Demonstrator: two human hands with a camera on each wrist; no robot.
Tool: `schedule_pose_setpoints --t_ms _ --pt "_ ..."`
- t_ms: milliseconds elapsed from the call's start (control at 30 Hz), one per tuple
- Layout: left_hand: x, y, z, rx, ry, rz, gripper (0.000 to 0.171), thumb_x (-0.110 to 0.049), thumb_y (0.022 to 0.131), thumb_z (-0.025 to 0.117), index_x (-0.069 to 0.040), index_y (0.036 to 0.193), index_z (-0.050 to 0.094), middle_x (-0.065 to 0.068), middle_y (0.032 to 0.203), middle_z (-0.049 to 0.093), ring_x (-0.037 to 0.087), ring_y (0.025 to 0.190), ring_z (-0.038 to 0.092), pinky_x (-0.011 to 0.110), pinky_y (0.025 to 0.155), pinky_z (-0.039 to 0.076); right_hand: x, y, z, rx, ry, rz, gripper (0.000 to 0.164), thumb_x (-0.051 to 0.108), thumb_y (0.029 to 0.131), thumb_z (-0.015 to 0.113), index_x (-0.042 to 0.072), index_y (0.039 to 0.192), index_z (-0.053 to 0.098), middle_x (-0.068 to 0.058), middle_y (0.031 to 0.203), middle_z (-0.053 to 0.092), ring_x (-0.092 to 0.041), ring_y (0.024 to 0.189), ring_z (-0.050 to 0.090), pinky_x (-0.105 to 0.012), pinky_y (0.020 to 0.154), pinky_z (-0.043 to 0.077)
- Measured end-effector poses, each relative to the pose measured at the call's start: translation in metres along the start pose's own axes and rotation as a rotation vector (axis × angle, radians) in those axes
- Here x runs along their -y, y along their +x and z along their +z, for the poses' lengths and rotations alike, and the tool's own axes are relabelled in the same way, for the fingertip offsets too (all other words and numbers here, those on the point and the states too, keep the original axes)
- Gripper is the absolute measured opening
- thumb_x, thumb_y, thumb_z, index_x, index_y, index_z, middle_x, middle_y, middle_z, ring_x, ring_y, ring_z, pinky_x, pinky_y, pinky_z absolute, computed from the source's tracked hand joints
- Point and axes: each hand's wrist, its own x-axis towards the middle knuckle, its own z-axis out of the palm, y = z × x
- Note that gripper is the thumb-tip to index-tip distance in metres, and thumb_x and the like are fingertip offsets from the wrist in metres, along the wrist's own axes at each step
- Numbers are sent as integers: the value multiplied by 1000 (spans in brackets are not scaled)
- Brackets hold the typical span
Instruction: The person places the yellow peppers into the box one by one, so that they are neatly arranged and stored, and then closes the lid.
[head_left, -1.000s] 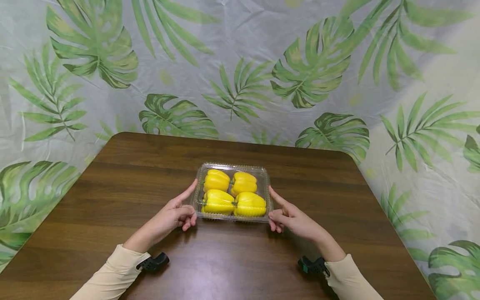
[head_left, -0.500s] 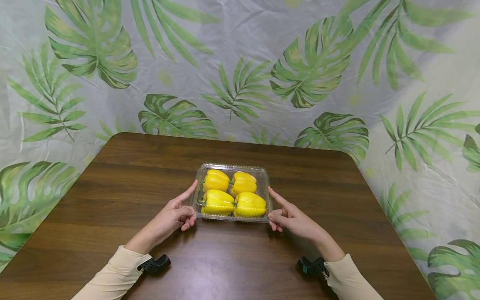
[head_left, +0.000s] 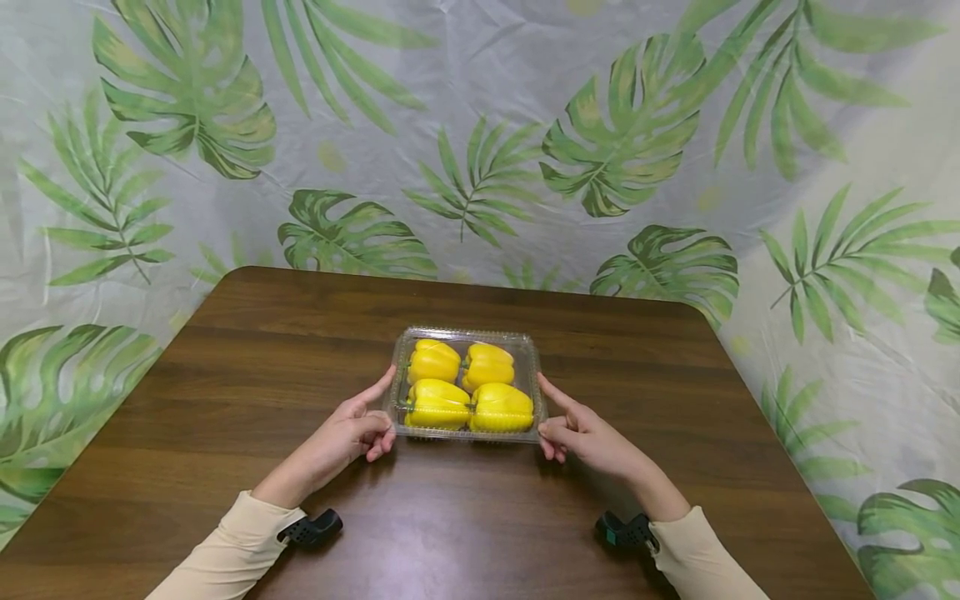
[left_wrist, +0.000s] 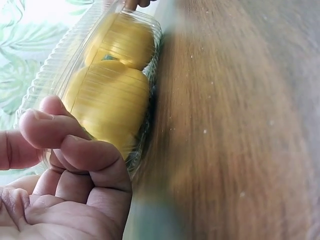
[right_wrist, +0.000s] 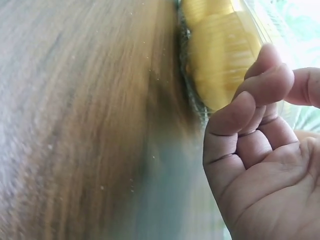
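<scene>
A clear plastic clamshell container (head_left: 468, 333) with several yellow bell peppers (head_left: 501, 408) inside is near the middle of the table, its lid down. My left hand (head_left: 345, 433) pinches its near left corner between thumb and curled fingers, the index finger stretched along the left side. At the near right corner, my right hand (head_left: 588, 437) pinches the rim the same way, index finger along the right side. Both wrist views show curled fingers at the rim beside the peppers (left_wrist: 110, 100). Whether the container's underside touches the table cannot be told.
The brown wooden table (head_left: 465, 525) has rounded far corners. Behind and beside it hangs a pale curtain (head_left: 495, 92) printed with green leaves. A black wrist device (head_left: 311, 527) sits at the left sleeve, and another black device (head_left: 626, 531) at the right one.
My left index fingertip has shifted slightly toward me along the container's side, and the container has moved a hair to the right. Both hands keep their grip.
</scene>
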Motion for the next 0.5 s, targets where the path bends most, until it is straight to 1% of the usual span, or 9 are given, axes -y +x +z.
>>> schedule_pose_setpoints --t_ms 133,233,300,400,433,500 --pt "-2 1 0 -1 22 -9 85 -1 105 45 -23 175 2 3 74 59 10 60 48 22 60 46 2 -1 -2 1 -21 8 81 14 113 54 12 174 -1 -31 82 63 -28 68 57 -32 66 56" --pt "-4 3 0 3 41 -9 84 -2 106 44 -23 175 3 3 75 59 10 61 48 22 60 46 4 -2 -4 -6 -30 19 82 16 113 55 13 174 1 -35 85 63 -28 69 58 -33 67 57" --pt "-5 4 0 7 54 -8 83 -2 106 44 -23 175 3 4 75 60 11 61 49 22 61 47 5 -2 -5 -7 -32 25 82 16 113 56 14 174 2 -34 86 64 -27 70 59 -33 69 57" --pt "-6 4 -1 18 88 0 83 -3 106 44 -22 175 3 5 77 61 11 63 52 23 62 49 7 -3 -8 -9 -40 29 81 17 113 56 14 175 3 -34 88 65 -32 72 59 -33 69 57" --pt "-6 4 -3 21 103 3 82 -3 107 46 -23 175 4 6 78 62 11 63 53 23 62 50 7 -4 -9 -13 -49 28 80 17 113 56 15 175 5 -34 88 66 -31 72 60 -32 69 57" --pt "-8 2 -7 26 141 14 81 -4 108 48 -21 175 6 9 81 65 11 64 57 25 63 53 8 -5 -13 -32 -87 29 77 19 113 57 14 174 11 -32 89 67 -34 74 61 -33 69 57"
